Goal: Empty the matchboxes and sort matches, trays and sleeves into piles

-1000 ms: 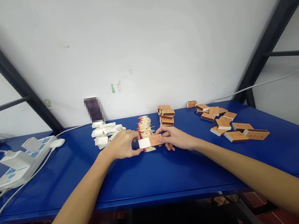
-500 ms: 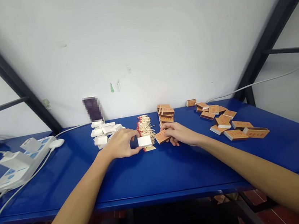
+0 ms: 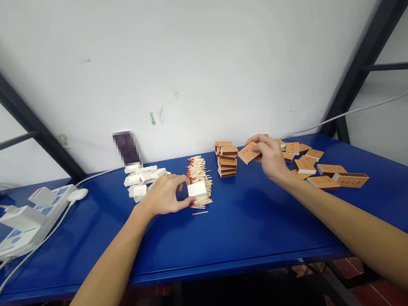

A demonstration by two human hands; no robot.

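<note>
Between thumb and fingers, my left hand [image 3: 166, 195] grips a small white matchbox tray [image 3: 197, 189] just above the pile of red-tipped matches [image 3: 199, 171]. A single match [image 3: 200, 213] lies apart in front of that pile. My right hand [image 3: 269, 155] is raised over the table, pinching an orange matchbox [image 3: 248, 153] at its right end. Left of this box stands a stack of orange matchboxes [image 3: 227, 157]. The inside of the white tray cannot be made out.
White matchbox trays [image 3: 143, 175] are heaped beyond my left hand. More orange matchboxes [image 3: 324, 183] lie scattered at the right. A power strip [image 3: 30, 226] with plugs and white cables occupies the left. A blurred dark object [image 3: 127, 147] leans on the wall.
My right hand has moved up and to the right with the orange matchbox, away from the white tray. My left hand has barely moved. The single match in front now shows.
</note>
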